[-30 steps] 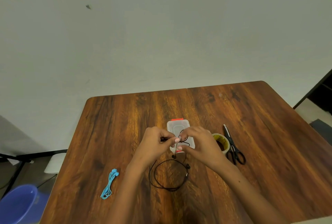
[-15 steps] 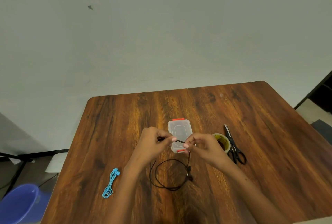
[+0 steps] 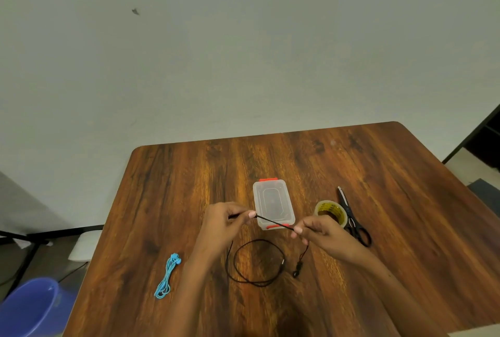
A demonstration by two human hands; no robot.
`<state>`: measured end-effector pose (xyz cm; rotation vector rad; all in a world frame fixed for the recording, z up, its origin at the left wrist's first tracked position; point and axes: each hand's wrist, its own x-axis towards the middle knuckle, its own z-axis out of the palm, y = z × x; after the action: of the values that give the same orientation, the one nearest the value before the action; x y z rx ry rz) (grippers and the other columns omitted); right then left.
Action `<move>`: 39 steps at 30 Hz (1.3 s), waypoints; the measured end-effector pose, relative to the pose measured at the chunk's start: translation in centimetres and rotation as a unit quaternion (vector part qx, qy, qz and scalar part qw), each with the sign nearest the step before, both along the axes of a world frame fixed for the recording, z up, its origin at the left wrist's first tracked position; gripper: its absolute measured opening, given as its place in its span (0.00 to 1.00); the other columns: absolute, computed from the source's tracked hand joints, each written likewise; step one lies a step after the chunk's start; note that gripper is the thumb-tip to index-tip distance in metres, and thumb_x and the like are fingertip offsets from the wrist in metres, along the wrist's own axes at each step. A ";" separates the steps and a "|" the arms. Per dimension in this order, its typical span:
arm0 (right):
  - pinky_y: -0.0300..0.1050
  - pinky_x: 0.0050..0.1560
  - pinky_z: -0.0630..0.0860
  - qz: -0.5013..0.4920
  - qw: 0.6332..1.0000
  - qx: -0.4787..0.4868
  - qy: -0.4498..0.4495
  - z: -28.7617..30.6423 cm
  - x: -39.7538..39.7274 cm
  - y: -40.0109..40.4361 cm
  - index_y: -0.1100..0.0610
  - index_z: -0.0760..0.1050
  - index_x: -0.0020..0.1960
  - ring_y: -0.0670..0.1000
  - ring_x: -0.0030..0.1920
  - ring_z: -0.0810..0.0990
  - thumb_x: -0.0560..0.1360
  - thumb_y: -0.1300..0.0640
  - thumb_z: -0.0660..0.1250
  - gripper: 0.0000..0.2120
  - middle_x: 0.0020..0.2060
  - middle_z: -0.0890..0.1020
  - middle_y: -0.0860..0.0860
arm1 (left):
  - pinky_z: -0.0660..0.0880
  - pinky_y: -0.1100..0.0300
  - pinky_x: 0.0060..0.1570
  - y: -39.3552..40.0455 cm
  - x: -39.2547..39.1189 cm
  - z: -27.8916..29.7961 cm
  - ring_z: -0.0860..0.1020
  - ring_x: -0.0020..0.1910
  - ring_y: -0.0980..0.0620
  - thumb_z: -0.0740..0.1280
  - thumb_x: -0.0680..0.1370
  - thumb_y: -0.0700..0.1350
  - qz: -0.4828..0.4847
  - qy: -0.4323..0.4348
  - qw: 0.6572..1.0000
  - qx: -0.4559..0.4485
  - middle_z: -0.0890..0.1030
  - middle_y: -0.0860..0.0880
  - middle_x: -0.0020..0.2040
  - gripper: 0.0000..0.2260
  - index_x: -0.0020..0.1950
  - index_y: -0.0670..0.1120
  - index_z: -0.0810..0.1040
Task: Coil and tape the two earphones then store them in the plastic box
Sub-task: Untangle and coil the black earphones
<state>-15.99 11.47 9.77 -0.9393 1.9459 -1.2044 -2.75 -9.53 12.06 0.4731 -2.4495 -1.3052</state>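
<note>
1. The black wire (image 3: 272,221) is pinched by the left hand (image 3: 224,224) at one end of a short straight piece, with the fingers curled round it.
2. The other end of that piece is pinched by the right hand (image 3: 323,232), finger and thumb pressed together on it.
3. The piece is held tight between both hands, just above the near end of the box (image 3: 273,202).
4. From the left hand the wire drops down and lies in a loose ring on the worktop (image 3: 189,174). From the right hand a short end hangs down, with the earbuds (image 3: 297,269) at the bottom.
5. The black earphone looks only just begun. It is not coiled yet and no tape is on it.
6. To coil it well, even loops should be made, all about the same size. Each new loop should be caught under the thumb so nothing slips.
7. The wire should not be pulled hard, or the hanging earbuds may swing and tangle in the ring below.
8. The tape (image 3: 331,212) is just past the right hand, and the scissors (image 3: 351,217) lie next to it, so both can be reached while the coil is held by the left hand.
9. The box is shut, with its lid on, so it will need to be opened later.
10. The blue earphone (image 3: 167,276) lies bunched up on the left of the worktop. If it is taped cannot be told.
</note>
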 end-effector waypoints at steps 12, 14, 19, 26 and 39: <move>0.35 0.40 0.73 -0.008 0.996 0.025 0.085 0.3 0.2 -0.6 0.53 0.79 0.42 0.40 0.36 0.77 0.78 0.54 0.64 0.08 0.32 0.79 0.45 | 0.76 0.62 0.55 -1.3 0.1 -2.4 0.80 0.54 0.57 0.71 0.74 0.43 0.017 -0.110 0.989 -0.100 0.83 0.50 0.56 0.16 0.62 0.48 0.79; 0.42 0.42 0.76 0.000 0.992 0.043 0.115 0.5 0.5 -1.1 0.53 0.79 0.43 0.43 0.37 0.79 0.78 0.53 0.64 0.08 0.34 0.81 0.47 | 0.72 0.58 0.64 -0.5 -0.4 -2.1 0.75 0.63 0.56 0.72 0.74 0.43 -0.012 -0.093 0.991 -0.099 0.76 0.51 0.65 0.21 0.66 0.48 0.75; 0.39 0.42 0.75 0.004 0.992 0.032 0.125 1.1 0.9 -2.4 0.55 0.79 0.43 0.44 0.37 0.80 0.78 0.55 0.64 0.08 0.34 0.81 0.48 | 0.76 0.69 0.49 3.3 -1.3 -1.3 0.81 0.49 0.63 0.72 0.74 0.48 -0.107 -0.014 0.994 -0.002 0.84 0.57 0.50 0.09 0.53 0.53 0.84; 0.34 0.42 0.73 -0.022 0.999 0.015 0.044 0.2 0.2 -0.8 0.53 0.80 0.40 0.42 0.37 0.79 0.76 0.54 0.67 0.07 0.33 0.80 0.48 | 0.72 0.74 0.41 1.4 -0.7 -1.8 0.81 0.41 0.67 0.71 0.74 0.44 -0.059 0.026 0.998 -0.022 0.82 0.64 0.39 0.04 0.45 0.50 0.86; 0.38 0.42 0.74 -0.036 0.993 0.032 0.108 -0.2 0.2 -0.3 0.55 0.80 0.41 0.45 0.39 0.81 0.77 0.54 0.67 0.08 0.36 0.83 0.52 | 0.71 0.63 0.63 0.2 -0.6 -3.3 0.76 0.62 0.58 0.70 0.75 0.42 -0.095 -0.091 0.987 -0.093 0.78 0.50 0.64 0.22 0.69 0.49 0.72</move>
<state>-15.83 11.15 9.59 -1.0085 2.1932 -1.1103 -3.37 -9.36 8.73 0.3308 -2.7943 -1.1307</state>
